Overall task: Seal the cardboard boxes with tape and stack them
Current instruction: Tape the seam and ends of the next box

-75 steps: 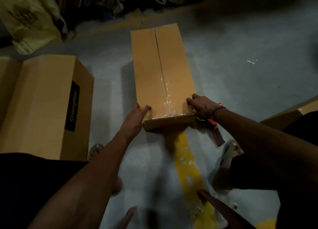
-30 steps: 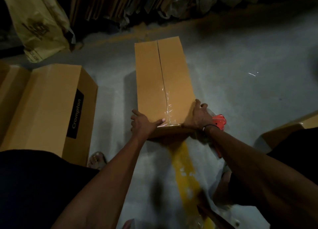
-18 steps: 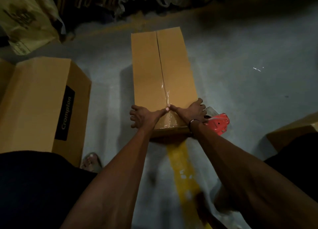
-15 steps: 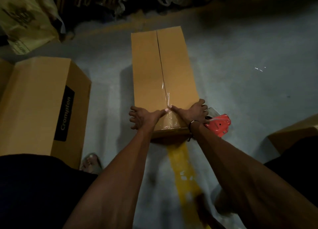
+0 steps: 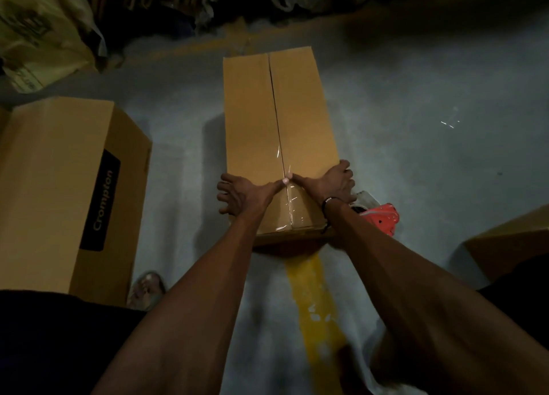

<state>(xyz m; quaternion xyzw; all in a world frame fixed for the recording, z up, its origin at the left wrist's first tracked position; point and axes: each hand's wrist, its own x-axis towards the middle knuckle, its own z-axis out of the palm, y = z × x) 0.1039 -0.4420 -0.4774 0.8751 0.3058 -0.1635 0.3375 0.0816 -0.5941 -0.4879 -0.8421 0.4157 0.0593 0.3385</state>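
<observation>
Both hands lie on the near end of a long cardboard box (image 5: 276, 121) that sits on the grey floor (image 5: 416, 157) and stretches away from them. The left hand (image 5: 242, 194) is flat on the box's left flap, fingers spread past the left edge, thumb stretched inward to the middle seam. The right hand (image 5: 334, 183) rests on the right flap with its fingers draped over the right edge and its thumb reaching inward too; the two thumb tips meet on the seam. Neither hand grips anything; both press down with extended fingers. A strip of clear tape (image 5: 289, 204) covers the seam from the thumbs back to the near edge of the box, and glints a little beyond the thumbs; further out the seam is bare. Just right of the right wrist, a red tape dispenser (image 5: 381, 218) lies on the floor against the box. Well left of the left hand stands another box (image 5: 53, 186) with a black label reading "Crompton". A yellow painted stripe (image 5: 315, 290) runs on the floor under the forearms.
</observation>
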